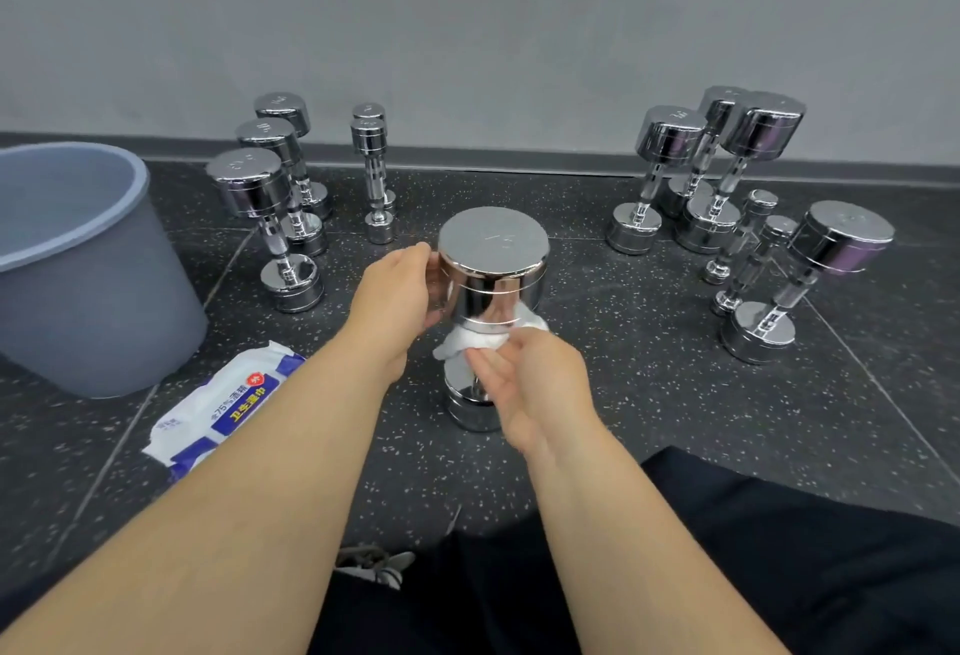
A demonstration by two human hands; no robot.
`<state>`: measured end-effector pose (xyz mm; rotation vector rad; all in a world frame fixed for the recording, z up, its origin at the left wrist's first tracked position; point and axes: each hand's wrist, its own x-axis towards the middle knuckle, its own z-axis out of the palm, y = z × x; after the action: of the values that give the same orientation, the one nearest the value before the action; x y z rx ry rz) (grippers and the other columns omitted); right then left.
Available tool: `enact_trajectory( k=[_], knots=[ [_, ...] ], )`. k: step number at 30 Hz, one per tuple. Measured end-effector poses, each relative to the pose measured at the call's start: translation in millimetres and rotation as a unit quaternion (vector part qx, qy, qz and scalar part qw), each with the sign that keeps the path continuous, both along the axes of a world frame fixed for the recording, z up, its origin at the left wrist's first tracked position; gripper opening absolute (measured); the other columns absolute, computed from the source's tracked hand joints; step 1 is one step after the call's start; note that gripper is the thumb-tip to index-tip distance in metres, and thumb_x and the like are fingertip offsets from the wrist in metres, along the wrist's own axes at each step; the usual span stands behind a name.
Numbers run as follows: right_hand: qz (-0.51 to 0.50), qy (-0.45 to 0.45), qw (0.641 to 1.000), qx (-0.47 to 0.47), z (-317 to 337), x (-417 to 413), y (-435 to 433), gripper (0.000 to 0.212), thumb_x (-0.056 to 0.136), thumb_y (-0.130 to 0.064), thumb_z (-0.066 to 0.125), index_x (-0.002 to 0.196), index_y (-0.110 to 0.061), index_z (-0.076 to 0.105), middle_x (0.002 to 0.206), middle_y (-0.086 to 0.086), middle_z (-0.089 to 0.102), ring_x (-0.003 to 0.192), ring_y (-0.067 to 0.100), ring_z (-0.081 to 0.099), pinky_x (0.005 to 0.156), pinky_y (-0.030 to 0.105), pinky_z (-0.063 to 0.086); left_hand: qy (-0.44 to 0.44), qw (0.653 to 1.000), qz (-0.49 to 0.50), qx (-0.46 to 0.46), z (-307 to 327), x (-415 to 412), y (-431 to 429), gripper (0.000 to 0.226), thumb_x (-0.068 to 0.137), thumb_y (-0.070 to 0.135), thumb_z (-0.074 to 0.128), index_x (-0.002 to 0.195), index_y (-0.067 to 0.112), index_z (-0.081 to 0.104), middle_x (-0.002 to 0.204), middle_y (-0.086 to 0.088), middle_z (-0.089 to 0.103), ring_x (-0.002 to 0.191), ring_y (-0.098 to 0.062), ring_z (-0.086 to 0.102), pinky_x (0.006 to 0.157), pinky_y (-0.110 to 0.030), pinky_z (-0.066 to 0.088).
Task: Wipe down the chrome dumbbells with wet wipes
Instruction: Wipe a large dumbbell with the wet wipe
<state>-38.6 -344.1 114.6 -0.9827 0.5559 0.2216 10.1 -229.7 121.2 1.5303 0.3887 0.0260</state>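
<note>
Centre of floor [649,394]: dumbbell [493,265] upright. Left hand [395,301] grips the side of its top head. Right hand [530,384] pinches wipe [488,337] just under that head. Floor dark, speckled; wall [467,31] grey. Bin [78,265] and wipes pack [223,410] at left. Handle mostly hidden, left fingertips behind head.

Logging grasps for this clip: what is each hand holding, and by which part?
The left hand grips the centre dumbbell by the side of its upper head. The right hand holds a bunched white wipe just under that head.
</note>
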Motion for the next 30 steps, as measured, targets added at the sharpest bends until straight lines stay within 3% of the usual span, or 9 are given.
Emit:
enact_trajectory(
  k=[4, 7, 11, 14, 17, 21, 24, 28, 30],
  knots=[
    [-0.093, 0.021, 0.995, 0.028, 6, 13, -22, 0.02, 0.095, 0.007, 0.04, 0.09, 0.0, 0.059, 0.105, 0.02, 0.07, 0.097, 0.03, 0.07, 0.1, 0.044, 0.052, 0.04, 0.999, -0.013, -0.005, 1, -11, 5, 0.022, 0.101, 0.026, 0.043, 0.098, 0.02, 0.064, 0.091, 0.004, 0.069, 0.085, -0.011, 0.065, 0.08, -0.031, 0.053],
    [-0.006, 0.002, 1.0, 0.021, 9, 5, -16, 0.027, 0.094, 0.015, 0.032, 0.102, 0.009, 0.058, 0.09, 0.02, 0.069, 0.084, 0.027, 0.069, 0.097, 0.042, 0.052, 0.042, 0.999, -0.009, -0.013, 4, -13, 2, 0.021, 0.097, 0.022, 0.047, 0.097, 0.021, 0.067, 0.089, 0.003, 0.07, 0.079, -0.011, 0.066, 0.075, -0.03, 0.053],
    [0.027, -0.005, 0.998, 0.054, 6, 5, -7, 0.034, 0.098, 0.011, 0.029, 0.123, 0.008, 0.053, 0.097, 0.022, 0.068, 0.087, 0.028, 0.068, 0.084, 0.038, 0.056, 0.039, 0.998, -0.047, 0.003, -1, -14, -2, 0.023, 0.098, 0.025, 0.045, 0.098, 0.025, 0.068, 0.09, 0.0, 0.073, 0.079, -0.015, 0.071, 0.076, -0.035, 0.053],
    [-0.039, -0.022, 0.995, 0.092, 8, 21, -23, 0.034, 0.096, 0.014, 0.028, 0.119, 0.011, 0.052, 0.111, 0.028, 0.066, 0.102, 0.035, 0.068, 0.093, 0.044, 0.055, 0.039, 0.998, -0.056, 0.0, -4, -13, -1, 0.02, 0.101, 0.027, 0.043, 0.093, 0.03, 0.061, 0.089, 0.001, 0.067, 0.085, -0.017, 0.069, 0.086, -0.036, 0.054],
    [0.021, 0.005, 0.998, 0.053, 9, 17, -22, 0.025, 0.097, 0.013, 0.028, 0.102, 0.009, 0.053, 0.09, 0.024, 0.07, 0.081, 0.031, 0.071, 0.069, 0.035, 0.06, 0.035, 0.997, -0.061, -0.019, -9, -5, 1, 0.027, 0.098, 0.016, 0.041, 0.089, 0.026, 0.064, 0.083, 0.001, 0.066, 0.08, -0.018, 0.067, 0.083, -0.035, 0.054],
    [0.055, 0.015, 0.996, 0.074, -7, 12, -10, 0.04, 0.098, 0.01, 0.033, 0.135, 0.005, 0.046, 0.097, 0.023, 0.068, 0.081, 0.027, 0.068, 0.068, 0.03, 0.06, 0.104, 0.985, -0.129, -0.04, -23, -5, 1, 0.042, 0.084, -0.008, 0.037, 0.097, 0.018, 0.067, 0.09, -0.005, 0.07, 0.08, -0.021, 0.062, 0.07, -0.034, 0.056],
    [0.05, 0.023, 0.997, 0.045, -15, 15, -11, 0.033, 0.098, 0.006, 0.039, 0.129, 0.001, 0.05, 0.093, 0.017, 0.067, 0.079, 0.022, 0.067, 0.067, 0.025, 0.058, 0.145, 0.958, -0.19, -0.16, -24, -12, 7, 0.042, 0.088, -0.014, 0.039, 0.103, 0.014, 0.067, 0.103, -0.009, 0.069, 0.078, -0.016, 0.063, 0.055, -0.024, 0.054],
    [0.056, 0.023, 0.998, -0.007, -22, 11, -18, 0.021, 0.091, 0.004, 0.052, 0.107, -0.003, 0.063, 0.097, 0.015, 0.072, 0.077, 0.02, 0.068, 0.064, 0.025, 0.056, 0.149, 0.96, -0.213, -0.106, -25, -17, 11, 0.024, 0.092, -0.01, 0.051, 0.11, -0.004, 0.066, 0.103, -0.015, 0.068, 0.084, -0.018, 0.064, 0.079, -0.03, 0.057],
    [0.053, 0.013, 0.999, -0.001, -22, 11, -19, 0.025, 0.086, 0.006, 0.056, 0.107, -0.005, 0.064, 0.097, 0.015, 0.073, 0.075, 0.02, 0.068, 0.062, 0.024, 0.055, 0.142, 0.971, -0.178, -0.073, -32, -19, 6, 0.015, 0.092, -0.007, 0.055, 0.097, -0.001, 0.067, 0.093, -0.012, 0.069, 0.078, -0.016, 0.064, 0.071, -0.026, 0.058]
  ],
)
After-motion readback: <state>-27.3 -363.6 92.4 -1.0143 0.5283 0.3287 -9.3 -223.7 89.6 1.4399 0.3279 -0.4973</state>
